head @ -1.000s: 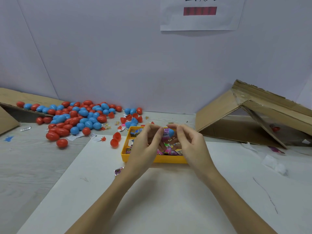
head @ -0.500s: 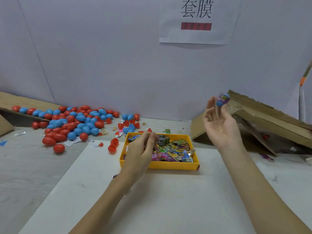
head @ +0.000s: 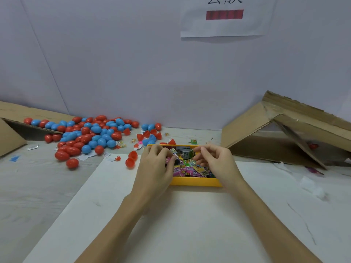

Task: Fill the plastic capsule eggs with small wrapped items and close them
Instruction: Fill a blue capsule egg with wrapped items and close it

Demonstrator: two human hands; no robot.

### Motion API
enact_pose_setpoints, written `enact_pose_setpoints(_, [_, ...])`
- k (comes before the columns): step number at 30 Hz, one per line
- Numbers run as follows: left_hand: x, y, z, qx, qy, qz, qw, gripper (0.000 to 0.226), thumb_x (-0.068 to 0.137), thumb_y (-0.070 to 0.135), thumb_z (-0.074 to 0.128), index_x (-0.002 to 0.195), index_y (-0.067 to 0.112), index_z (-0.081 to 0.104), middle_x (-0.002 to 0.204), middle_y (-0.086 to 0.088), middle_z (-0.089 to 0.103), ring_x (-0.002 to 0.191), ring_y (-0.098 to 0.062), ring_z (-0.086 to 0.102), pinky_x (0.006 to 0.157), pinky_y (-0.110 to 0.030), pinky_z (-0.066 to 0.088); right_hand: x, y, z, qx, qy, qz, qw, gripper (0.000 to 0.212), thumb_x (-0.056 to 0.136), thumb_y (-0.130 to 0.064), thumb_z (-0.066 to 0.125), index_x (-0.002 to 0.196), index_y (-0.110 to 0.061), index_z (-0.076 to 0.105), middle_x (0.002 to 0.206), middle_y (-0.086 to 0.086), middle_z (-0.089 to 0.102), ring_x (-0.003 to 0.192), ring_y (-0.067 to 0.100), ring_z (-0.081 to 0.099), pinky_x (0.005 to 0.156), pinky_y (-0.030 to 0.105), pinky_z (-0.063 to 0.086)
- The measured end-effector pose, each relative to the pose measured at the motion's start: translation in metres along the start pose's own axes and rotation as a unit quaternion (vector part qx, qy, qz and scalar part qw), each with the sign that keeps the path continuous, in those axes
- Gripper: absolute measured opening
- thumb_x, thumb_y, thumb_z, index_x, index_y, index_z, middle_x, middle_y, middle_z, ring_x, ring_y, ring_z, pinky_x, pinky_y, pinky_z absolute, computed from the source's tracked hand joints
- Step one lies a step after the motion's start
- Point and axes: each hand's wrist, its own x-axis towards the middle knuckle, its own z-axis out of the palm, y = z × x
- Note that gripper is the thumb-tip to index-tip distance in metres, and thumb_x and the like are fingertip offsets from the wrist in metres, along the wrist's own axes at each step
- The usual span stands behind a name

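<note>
A yellow tray (head: 193, 181) full of small wrapped items (head: 187, 168) sits at the far edge of a white sheet (head: 171, 224). My left hand (head: 154, 168) reaches into the tray's left side, with thumb and fingertips pinching a small pink wrapped item (head: 168, 159). Over the tray's right side hovers my right hand (head: 215, 161), fingers loosely curled and holding nothing. Two open red egg halves (head: 131, 158) lie just left of the tray. A pile of red and blue capsule eggs (head: 91, 133) spreads at the back left.
A tilted cardboard box (head: 266, 130) opens at the right, with a red egg (head: 313, 146) inside. Another cardboard flap (head: 11, 137) lies at the far left. Scraps of wrapper litter the table. A paper sign (head: 224, 25) hangs on the back wall.
Both hands held a blue egg over the tray. The right hand then lifted it toward the right cardboard box and has come back without it. The left hand dropped into the tray.
</note>
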Motion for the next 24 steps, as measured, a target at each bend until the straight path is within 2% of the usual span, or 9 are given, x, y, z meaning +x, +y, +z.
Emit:
enact_pose_setpoints(3, [0.010,-0.004,-0.001,-0.055,0.016,-0.082,0.995,0.018,0.101,0.030,0.059,0.110,0.018,0.069,0.110,0.004,0.058,0.109,-0.013,0.045,0.085,-0.018,0.035,-0.001,0.003,0.004,-0.054,0.008,-0.008,0.999,0.023,0.105,-0.007,0.052,0.099,-0.012,0.073,0.075,0.003,0.074,0.068,0.010,0.069,0.065,0.020,0.056])
enact_pose_setpoints(7, [0.052,-0.022,0.007,-0.085,0.021,-0.168,0.982,0.023,0.103,0.027,0.053,0.111,0.012,0.069,0.107,-0.002,0.063,0.105,-0.020,0.055,0.091,-0.038,0.049,0.000,0.006,0.004,-0.071,0.013,-0.007,0.997,0.023,0.105,-0.007,0.053,0.096,-0.012,0.073,0.074,0.003,0.074,0.066,0.010,0.069,0.065,0.020,0.056])
enact_pose_setpoints(10, [0.094,-0.049,0.018,-0.062,0.016,-0.194,0.979,0.024,0.104,0.021,0.052,0.110,0.004,0.067,0.099,-0.008,0.066,0.093,-0.021,0.061,0.079,-0.036,0.055,-0.001,0.007,0.005,-0.082,0.013,-0.009,0.996,0.021,0.105,-0.009,0.054,0.096,-0.014,0.073,0.074,0.001,0.073,0.066,0.010,0.070,0.064,0.019,0.056])
enact_pose_setpoints(12, [0.121,-0.073,0.025,-0.010,-0.020,-0.197,0.980,0.025,0.103,0.020,0.052,0.112,0.002,0.066,0.108,-0.014,0.066,0.096,-0.026,0.062,0.080,-0.037,0.055,-0.002,0.006,0.005,-0.088,0.013,-0.010,0.996,0.021,0.105,-0.009,0.054,0.096,-0.015,0.073,0.073,0.000,0.073,0.066,0.010,0.070,0.065,0.019,0.057])
enact_pose_setpoints(15, [0.150,-0.108,0.036,0.079,-0.099,-0.175,0.976,0.035,0.104,0.027,0.049,0.132,0.010,0.060,0.135,-0.018,0.054,0.121,-0.034,0.053,0.102,-0.046,0.047,-0.001,0.006,0.005,-0.092,0.012,-0.013,0.996,0.021,0.105,-0.010,0.054,0.097,-0.016,0.073,0.073,-0.001,0.074,0.067,0.011,0.071,0.066,0.020,0.058])
enact_pose_setpoints(17, [0.165,-0.127,0.046,0.125,-0.148,-0.147,0.970,0.041,0.106,0.036,0.044,0.142,0.019,0.054,0.145,-0.017,0.048,0.129,-0.037,0.047,0.107,-0.049,0.042,-0.001,0.007,0.005,-0.094,0.012,-0.015,0.995,0.021,0.105,-0.011,0.054,0.097,-0.017,0.073,0.073,-0.001,0.074,0.067,0.010,0.071,0.067,0.021,0.059])
enact_pose_setpoints(20, [0.181,-0.143,0.062,0.206,-0.204,-0.122,0.949,0.047,0.108,0.047,0.032,0.149,0.028,0.046,0.154,-0.010,0.044,0.137,-0.037,0.042,0.112,-0.053,0.033,0.002,0.009,0.005,-0.091,0.010,-0.016,0.996,0.020,0.105,-0.014,0.054,0.097,-0.018,0.073,0.073,-0.003,0.073,0.068,0.010,0.071,0.067,0.021,0.059])
enact_pose_setpoints(24, [0.186,-0.147,0.072,0.218,-0.202,-0.112,0.948,0.044,0.110,0.038,0.028,0.148,0.026,0.045,0.153,-0.006,0.047,0.135,-0.034,0.046,0.112,-0.054,0.028,0.004,0.011,0.005,-0.078,0.013,-0.010,0.997,0.021,0.105,-0.013,0.054,0.097,-0.016,0.073,0.072,-0.002,0.073,0.066,0.010,0.070,0.066,0.022,0.059])
